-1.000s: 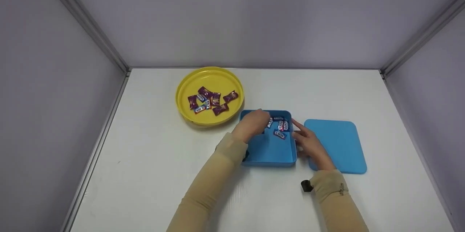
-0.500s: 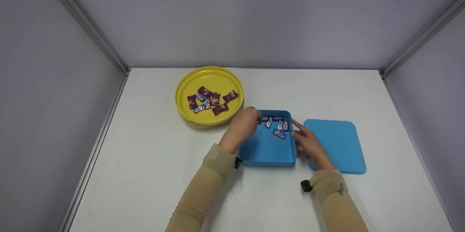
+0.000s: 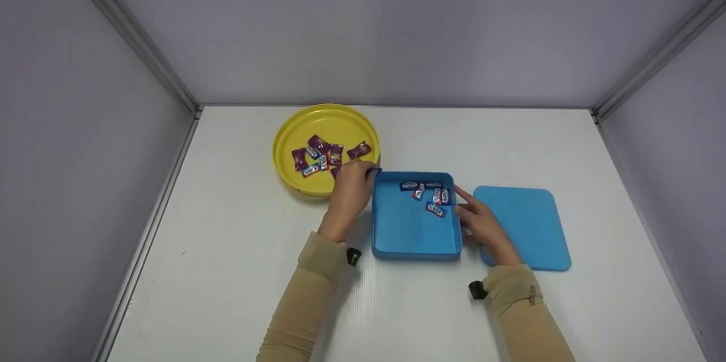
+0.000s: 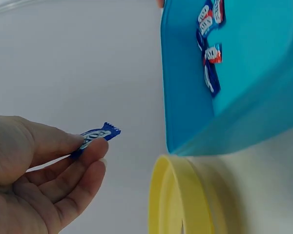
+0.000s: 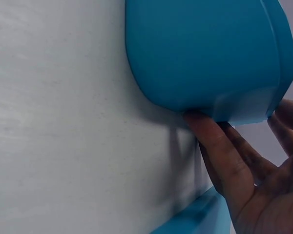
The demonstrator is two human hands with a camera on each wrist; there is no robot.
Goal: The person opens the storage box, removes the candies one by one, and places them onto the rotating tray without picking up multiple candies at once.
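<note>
My left hand (image 3: 358, 176) hovers over the near right rim of the yellow plate (image 3: 334, 122), just left of the blue box (image 3: 408, 228). Its thumb and forefinger pinch a blue-wrapped candy (image 4: 95, 137), which shows in the head view as the same candy (image 3: 375, 171). Several blue-wrapped candies (image 3: 431, 194) lie in the box's far right corner. My right hand (image 3: 468, 211) rests with straight fingers (image 5: 219, 146) against the box's right outer wall (image 5: 205, 53). Purple and blue wrapped candies (image 3: 320, 156) lie on the plate.
The blue lid (image 3: 524, 226) lies flat on the white table (image 3: 238, 271), right of the box and partly under my right hand. Grey walls close the table in at the back and both sides.
My left hand has left the inside of the blue box and moved left to the yellow plate's edge, carrying one blue candy. My right hand has stayed against the box.
</note>
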